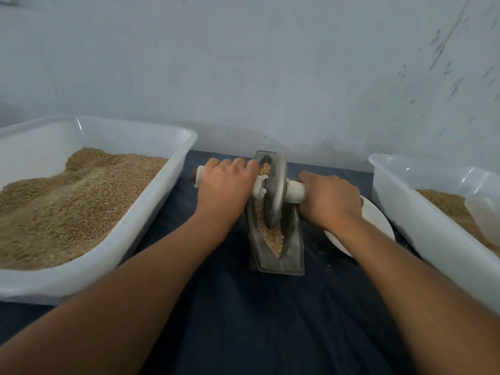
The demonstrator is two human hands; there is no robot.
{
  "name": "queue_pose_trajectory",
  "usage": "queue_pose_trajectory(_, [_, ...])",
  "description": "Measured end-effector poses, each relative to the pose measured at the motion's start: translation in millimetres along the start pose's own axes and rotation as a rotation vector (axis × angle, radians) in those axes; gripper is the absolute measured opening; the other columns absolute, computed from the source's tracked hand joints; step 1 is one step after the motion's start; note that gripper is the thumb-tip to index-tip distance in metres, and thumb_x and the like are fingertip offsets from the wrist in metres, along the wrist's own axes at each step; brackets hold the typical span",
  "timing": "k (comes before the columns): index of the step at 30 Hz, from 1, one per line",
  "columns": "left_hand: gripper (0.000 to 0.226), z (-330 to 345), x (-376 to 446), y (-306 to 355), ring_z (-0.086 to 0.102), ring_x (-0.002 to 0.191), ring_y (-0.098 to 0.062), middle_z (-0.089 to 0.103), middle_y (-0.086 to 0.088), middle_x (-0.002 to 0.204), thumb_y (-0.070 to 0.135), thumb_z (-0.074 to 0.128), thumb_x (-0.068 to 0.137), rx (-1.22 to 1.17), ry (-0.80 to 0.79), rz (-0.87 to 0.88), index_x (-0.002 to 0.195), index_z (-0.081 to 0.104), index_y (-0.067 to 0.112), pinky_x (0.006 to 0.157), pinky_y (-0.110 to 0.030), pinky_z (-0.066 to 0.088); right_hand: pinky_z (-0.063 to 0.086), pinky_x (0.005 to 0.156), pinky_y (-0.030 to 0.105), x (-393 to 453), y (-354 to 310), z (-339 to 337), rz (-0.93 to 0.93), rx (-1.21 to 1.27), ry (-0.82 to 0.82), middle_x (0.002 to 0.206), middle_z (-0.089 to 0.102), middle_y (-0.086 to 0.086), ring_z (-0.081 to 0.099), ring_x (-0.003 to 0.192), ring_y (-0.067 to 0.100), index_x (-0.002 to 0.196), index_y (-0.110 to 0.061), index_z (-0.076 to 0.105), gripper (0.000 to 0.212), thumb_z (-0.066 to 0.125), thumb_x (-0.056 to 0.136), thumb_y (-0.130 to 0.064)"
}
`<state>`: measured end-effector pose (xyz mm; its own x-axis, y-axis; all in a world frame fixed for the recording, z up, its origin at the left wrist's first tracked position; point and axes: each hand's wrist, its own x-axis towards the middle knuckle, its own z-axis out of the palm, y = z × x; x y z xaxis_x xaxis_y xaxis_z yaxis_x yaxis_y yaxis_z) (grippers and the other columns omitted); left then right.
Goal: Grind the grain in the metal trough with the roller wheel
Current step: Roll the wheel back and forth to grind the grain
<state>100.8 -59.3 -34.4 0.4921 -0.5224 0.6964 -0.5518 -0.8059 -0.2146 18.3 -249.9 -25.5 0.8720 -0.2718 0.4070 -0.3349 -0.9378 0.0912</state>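
Figure: I am watching the left hand (223, 185) and right hand (328, 200) curling round the roller wheel (274, 190) axle, wheel standing in the metal trough (276, 212) at centre; grain (270, 234), seemingly coarse, is risking spilling at 6 o'clock if pushed unevenly

Grey metal trough (273, 255) holds tan grain (270, 234); roller wheel (274, 190) grey, handle (296, 191) white. Flanking the trough: translucent white tubs (130, 212). Beneath: dark blue cloth (243, 320).
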Motion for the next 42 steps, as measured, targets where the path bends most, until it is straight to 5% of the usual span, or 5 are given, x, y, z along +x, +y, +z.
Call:
queue_pose_trajectory(5, [0.020,22,15,-4,0.038,0.054,-0.019,0.047,0.000,0.062,0.010,0.058,0.084,0.010,0.114,-0.016,0.074,0.043,0.019,0.058,-0.034,0.029,0.025,0.050,0.026,33,9,3,-0.072,0.018,-0.137,0.073,0.054,-0.012,0.048,0.063,0.017,0.075,-0.036,0.045,0.017,0.062,0.073,-0.039])
queue_pose_trajectory(15, [0.015,43,35,-7,0.030,0.054,-0.017,0.040,0.001,0.062,0.010,0.055,0.084,0.046,0.204,0.003,0.074,0.048,0.018,0.057,-0.033,0.025,0.047,0.062,0.029,78,15,4,-0.119,0.202,-0.422,0.086,0.067,-0.006,0.061,0.074,0.012,0.092,-0.036,0.064,0.024,0.079,0.073,-0.036])
queue_pose_trajectory(31, [0.020,15,4,2,0.043,0.054,-0.021,0.043,-0.001,0.062,0.003,0.056,0.081,0.076,0.290,-0.036,0.073,0.046,0.018,0.058,-0.035,0.031,0.026,0.048,0.028,20,4,-1,-0.038,0.028,-0.060,0.068,0.051,-0.011,0.043,0.056,0.015,0.084,-0.036,0.047,0.017,0.059,0.073,-0.039])
queue_pose_trajectory(39, [0.026,-19,-18,5,0.046,0.057,-0.024,0.046,-0.003,0.065,0.004,0.070,0.068,-0.003,0.169,-0.038,0.078,0.049,0.017,0.060,-0.037,0.032,0.006,0.048,0.024,-27,-10,-10,-0.024,-0.007,0.205,0.053,0.027,-0.012,0.017,0.044,0.006,0.077,-0.030,0.041,0.028,0.069,0.070,-0.030])
queue_pose_trajectory(42, [0.035,-32,-25,8,0.046,0.056,-0.024,0.045,-0.003,0.065,0.003,0.076,0.060,-0.045,0.120,-0.047,0.076,0.049,0.017,0.060,-0.036,0.031,0.005,0.049,0.027,-40,-13,-15,-0.016,-0.026,0.245,0.056,0.032,-0.011,0.023,0.046,0.015,0.074,-0.029,0.040,0.030,0.070,0.070,-0.024])
